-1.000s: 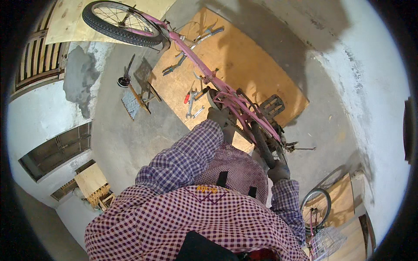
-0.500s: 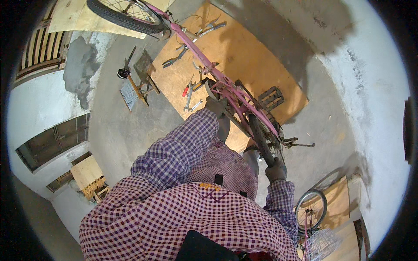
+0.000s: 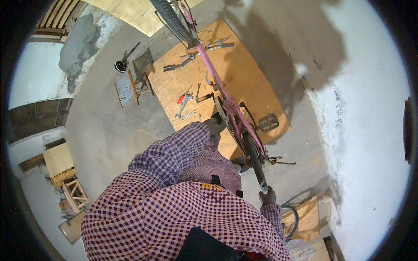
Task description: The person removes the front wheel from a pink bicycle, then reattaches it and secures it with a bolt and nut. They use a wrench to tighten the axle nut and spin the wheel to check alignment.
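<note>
A pink bicycle [image 3: 210, 66] stretches from the top of the view down to my right side, its front wheel [image 3: 173, 21] farthest off. My right hand [image 3: 268, 196] is closed round the near end of the rear wheel [image 3: 254, 158]. Close beside the chainwheel [image 3: 221, 109] is my left hand [image 3: 214, 124]; its fingers are mostly hidden, so its grip does not show. One black pedal [image 3: 267, 123] sticks out to the right of the frame, and another pedal [image 3: 204, 98] points left. A kickstand [image 3: 282, 162] juts out by the rear wheel.
Beneath the bicycle lies a plywood board [image 3: 257, 82] with wrenches [image 3: 185, 104], a red-handled tool [image 3: 180, 99] and a long metal part [image 3: 177, 66]. A small stool [image 3: 126, 89] stands left. Behind my right hand is another wheel [image 3: 291, 222]. A white wall [image 3: 365, 108] rises at right.
The bicycle has swung: its front wheel moved right and its rear end shifted left and nearer me. My right hand moved along with the rear wheel; my left stays by the chainwheel.
</note>
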